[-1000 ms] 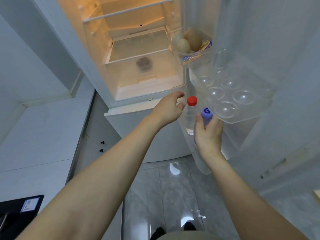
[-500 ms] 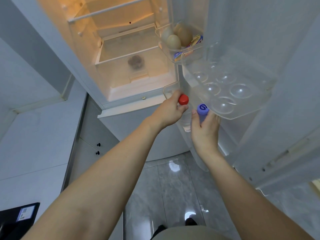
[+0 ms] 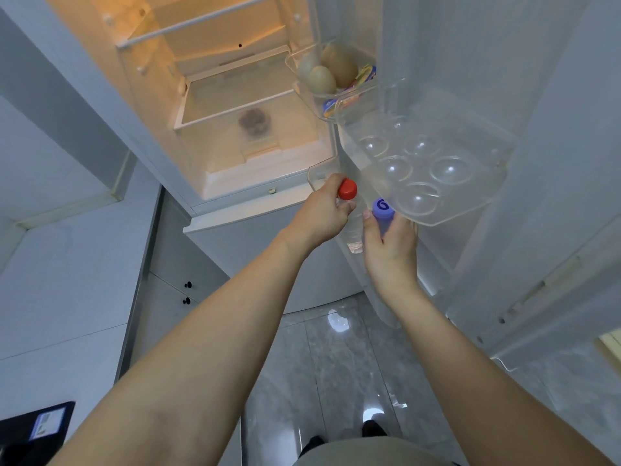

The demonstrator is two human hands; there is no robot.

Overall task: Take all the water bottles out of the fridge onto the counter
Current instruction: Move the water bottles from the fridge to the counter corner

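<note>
Both bottles are sitting low in the fridge door (image 3: pixel 470 62), under the clear egg tray (image 3: pixel 433 169), and neither one is on the desk (image 3: pixel 60 270) at the left, so the task is looking barely begun: the lifting out, the carrying across and the setting down are all remaining. No other bottles are showing on the lit shelves inside, though the bottom of the door pocket is hidden behind the hands.

The left hand (image 3: pixel 322 216) is curling its grip around the neck of the red-capped bottle (image 3: pixel 347 189), thumb just under the cap. The right hand (image 3: pixel 389 243) is wrapping its grip around the purple-capped bottle (image 3: pixel 383 210), fingers closing on the body just below the cap.

The red-capped bottle is looking clear and colourless, with water visible in the stretch showing between the two hands. The purple cap is carrying a dark swirl mark, and most of that bottle's body is covered by the hand. The two bottles are standing just beside each other, roughly upright, caps sitting close under the egg tray's front edge.
</note>
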